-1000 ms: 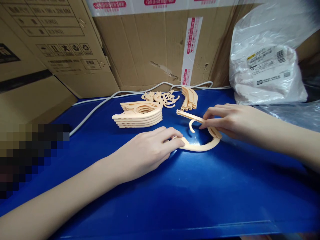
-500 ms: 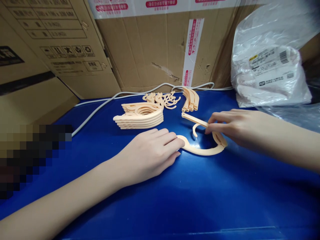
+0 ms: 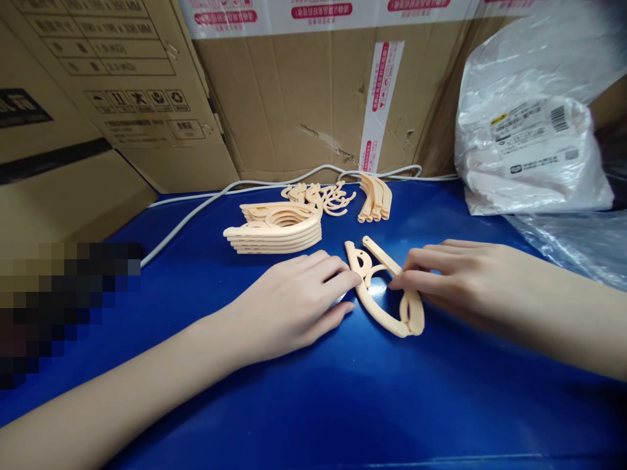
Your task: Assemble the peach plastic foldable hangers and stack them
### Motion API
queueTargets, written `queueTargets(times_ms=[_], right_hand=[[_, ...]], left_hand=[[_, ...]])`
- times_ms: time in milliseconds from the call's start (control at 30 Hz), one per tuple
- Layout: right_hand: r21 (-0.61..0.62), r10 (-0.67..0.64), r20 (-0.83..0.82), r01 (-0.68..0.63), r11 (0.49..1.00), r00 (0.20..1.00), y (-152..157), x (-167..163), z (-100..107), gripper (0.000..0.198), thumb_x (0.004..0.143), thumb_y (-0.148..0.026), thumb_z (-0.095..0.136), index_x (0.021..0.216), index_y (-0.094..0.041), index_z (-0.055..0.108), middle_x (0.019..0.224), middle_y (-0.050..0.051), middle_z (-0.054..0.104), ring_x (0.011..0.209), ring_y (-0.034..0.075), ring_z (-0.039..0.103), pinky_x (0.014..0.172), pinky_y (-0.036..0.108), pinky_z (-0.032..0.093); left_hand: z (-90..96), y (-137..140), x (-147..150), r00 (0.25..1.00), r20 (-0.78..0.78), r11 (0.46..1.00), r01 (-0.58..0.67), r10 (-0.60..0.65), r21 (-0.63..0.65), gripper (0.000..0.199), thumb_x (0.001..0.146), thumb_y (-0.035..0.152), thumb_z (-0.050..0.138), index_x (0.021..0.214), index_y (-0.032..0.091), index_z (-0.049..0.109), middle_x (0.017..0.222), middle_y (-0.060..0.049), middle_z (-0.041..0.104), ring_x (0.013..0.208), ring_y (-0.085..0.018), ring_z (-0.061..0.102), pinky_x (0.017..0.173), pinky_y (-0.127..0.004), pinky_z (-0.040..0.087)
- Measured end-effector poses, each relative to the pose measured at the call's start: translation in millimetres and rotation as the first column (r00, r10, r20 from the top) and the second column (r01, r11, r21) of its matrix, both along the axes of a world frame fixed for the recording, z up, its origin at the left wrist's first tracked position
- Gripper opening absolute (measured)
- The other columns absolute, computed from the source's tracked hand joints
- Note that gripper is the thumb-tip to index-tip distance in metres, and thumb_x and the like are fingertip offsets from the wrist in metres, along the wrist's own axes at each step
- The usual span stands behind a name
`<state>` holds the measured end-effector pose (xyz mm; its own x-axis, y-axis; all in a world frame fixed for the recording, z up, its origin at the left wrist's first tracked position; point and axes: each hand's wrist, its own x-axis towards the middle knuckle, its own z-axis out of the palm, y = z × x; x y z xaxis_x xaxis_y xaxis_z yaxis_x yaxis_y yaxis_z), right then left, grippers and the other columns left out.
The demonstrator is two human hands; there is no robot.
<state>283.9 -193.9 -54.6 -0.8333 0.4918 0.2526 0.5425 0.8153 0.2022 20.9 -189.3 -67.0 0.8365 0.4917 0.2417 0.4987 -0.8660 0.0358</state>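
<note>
A beige plastic folding hanger [image 3: 382,318] lies partly folded on the blue tabletop between my hands, its hook curving inside and its two arm ends pointing away from me. My right hand [image 3: 441,274] pinches the right arm of this hanger; some of its fingers are hidden. At the left arm, my left hand [image 3: 313,294] touches the edge with its index fingertip, thumb apart and nothing gripped. Beyond my left hand sits a stack of folded beige hangers [image 3: 274,228]. Loose hooks [image 3: 336,199] and a pile of curved hanger arms [image 3: 375,196] lie behind.
Cardboard boxes [image 3: 294,85] stand along the back and left. A white cable [image 3: 189,219] runs across the table's rear. At the back right rests a clear plastic bag [image 3: 533,170] with a label. A pixelated patch covers the left edge.
The hanger has turned and folded inward, its joint now nearer to me. My right hand moved slightly toward me with its arm; my left hand stayed nearly still and let the hanger's end go.
</note>
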Motion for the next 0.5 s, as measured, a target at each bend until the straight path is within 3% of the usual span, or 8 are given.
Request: queueTargets(times_ms=[233,500], right_hand=[[-0.059,0.088,0.008,-0.087,0.994,0.996,-3,-9,-1,0.029,0.099,-0.021,0.038,0.104,-0.019,0.066,0.087,0.006,0.070,0.073,0.020,0.064,0.066,0.034,0.046],[0.009,0.057,-0.128,-0.056,0.998,0.990,-6,-22,-8,0.027,0.098,-0.034,0.045,0.093,-0.017,0.065,0.088,0.008,0.063,0.076,0.021,0.056,0.069,0.033,0.043]], left_hand=[[2.2,0,-1,0.999,0.039,0.997,-0.023,0.026,-0.079,0.033,0.101,0.033,0.040,0.121,0.013,0.057,0.113,-0.009,0.065,0.102,-0.022,0.060,0.087,-0.037,0.049],[2.4,-2,-2,0.995,0.102,0.981,0.012,0.008,-0.194,0.033,0.100,0.040,0.044,0.123,0.020,0.056,0.125,-0.006,0.062,0.110,-0.020,0.056,0.091,-0.034,0.047]])
